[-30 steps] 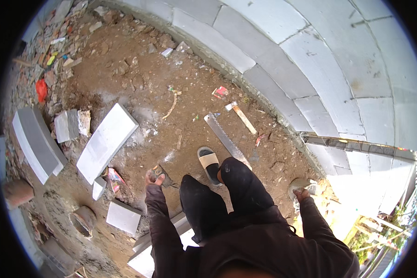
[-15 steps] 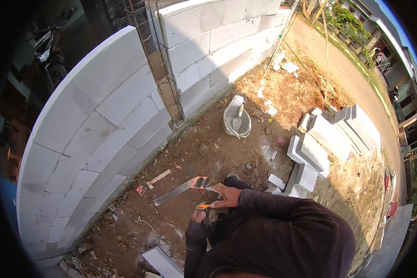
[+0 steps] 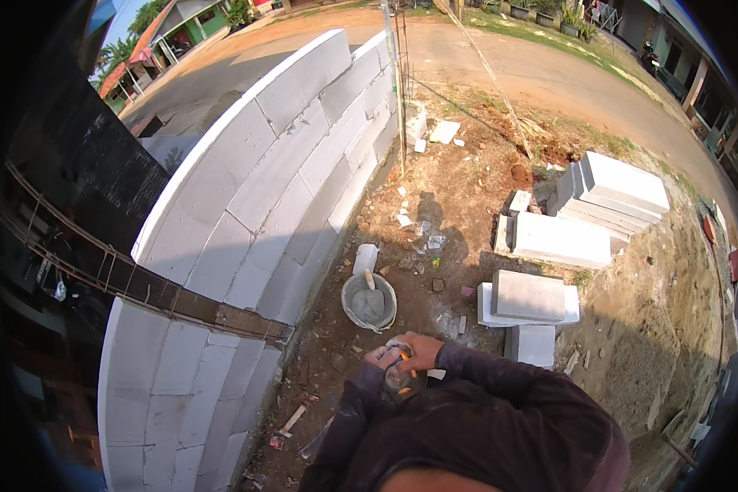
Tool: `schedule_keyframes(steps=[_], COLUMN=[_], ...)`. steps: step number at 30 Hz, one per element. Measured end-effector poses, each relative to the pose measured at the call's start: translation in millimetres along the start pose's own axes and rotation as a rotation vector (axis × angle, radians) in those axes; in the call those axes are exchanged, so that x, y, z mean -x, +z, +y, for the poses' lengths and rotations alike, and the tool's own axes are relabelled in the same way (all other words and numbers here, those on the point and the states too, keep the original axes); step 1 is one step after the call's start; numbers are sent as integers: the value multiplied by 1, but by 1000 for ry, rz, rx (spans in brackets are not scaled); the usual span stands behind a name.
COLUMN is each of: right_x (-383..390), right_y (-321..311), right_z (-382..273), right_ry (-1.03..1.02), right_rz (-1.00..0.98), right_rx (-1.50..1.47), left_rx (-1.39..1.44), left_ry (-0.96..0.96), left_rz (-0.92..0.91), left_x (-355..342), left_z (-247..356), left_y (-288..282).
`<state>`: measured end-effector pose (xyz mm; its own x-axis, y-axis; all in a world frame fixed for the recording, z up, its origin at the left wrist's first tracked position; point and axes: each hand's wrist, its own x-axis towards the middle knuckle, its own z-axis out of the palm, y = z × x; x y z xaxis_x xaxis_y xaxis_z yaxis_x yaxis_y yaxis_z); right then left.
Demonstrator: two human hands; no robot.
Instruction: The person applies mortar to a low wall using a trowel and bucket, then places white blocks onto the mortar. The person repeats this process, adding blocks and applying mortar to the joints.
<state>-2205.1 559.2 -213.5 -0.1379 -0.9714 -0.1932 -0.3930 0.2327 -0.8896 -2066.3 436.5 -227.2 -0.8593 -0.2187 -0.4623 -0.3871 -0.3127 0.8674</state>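
Observation:
Close to my body, my left hand (image 3: 377, 358) and my right hand (image 3: 422, 352) are together, fingers bent around a small orange-and-dark object (image 3: 403, 356). Its kind is hard to make out, as the fingers cover much of it. Just beyond my hands stands a bucket (image 3: 348, 312) of grey mortar. A trowel (image 3: 370, 280) with a pale handle rests in it, and a white block piece (image 3: 366, 258) lies at its far side. To the left of my left sleeve, part of a saw blade (image 3: 314, 443) shows on the dirt.
A pale block wall (image 3: 250, 197) runs along the left, with a rebar column (image 3: 230, 318) in a gap. Stacked white blocks (image 3: 562, 238) stand at the right. A short wooden-handled tool (image 3: 293, 421) lies near the wall. A thin pole (image 3: 488, 74) slants at the back.
My view has swung to the right, so the bucket is nearer my hands and the saw is mostly hidden by my arm. My hands have come closer together around the orange-and-dark object.

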Motion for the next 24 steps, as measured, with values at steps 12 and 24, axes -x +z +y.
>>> schedule_keyframes(steps=[12,24], right_x=[-85,-201], right_y=[-181,-491], right_z=[76,126], right_ry=[25,56], right_rz=[144,862], right_rx=[-126,-979], left_rx=[-506,-504], left_ry=[14,80], left_rz=[-209,-92], left_x=[-211,-442], left_z=[122,283], left_y=[-14,-77])
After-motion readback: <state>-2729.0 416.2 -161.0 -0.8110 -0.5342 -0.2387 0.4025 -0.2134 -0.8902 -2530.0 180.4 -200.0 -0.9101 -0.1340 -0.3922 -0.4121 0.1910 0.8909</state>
